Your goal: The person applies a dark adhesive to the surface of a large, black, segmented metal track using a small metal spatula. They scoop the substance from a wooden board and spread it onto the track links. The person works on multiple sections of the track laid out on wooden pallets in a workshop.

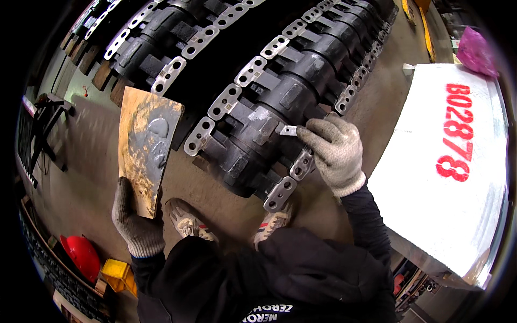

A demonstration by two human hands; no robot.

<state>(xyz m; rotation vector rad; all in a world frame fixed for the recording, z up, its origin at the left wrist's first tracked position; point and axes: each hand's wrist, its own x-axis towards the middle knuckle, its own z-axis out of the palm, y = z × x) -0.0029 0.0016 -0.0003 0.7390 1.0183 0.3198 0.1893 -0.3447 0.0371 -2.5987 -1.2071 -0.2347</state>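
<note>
My gloved left hand [138, 227] grips the lower end of a wooden board [132, 124], holding it tilted up. Grey putty [159, 128] is smeared over the board's right side, with a thicker lump near the top. In my gloved right hand [338, 156], thumb and fingers pinch a small flat metal blade [288, 130]. That blade hovers over or touches a long black cast-metal part [291, 89]; which of the two, I cannot tell. A lighter grey patch [261, 123] shows on the casting left of the blade. Bright metal flanges with holes [225, 101] line both its sides.
A similar black casting [161, 40] lies farther left on wooden blocks [102, 75]. To the right stands a large white-topped block [425, 134] with red markings and a pink plastic bag [476, 52]. A red hard hat [81, 257] and yellow bin [119, 275] are at lower left.
</note>
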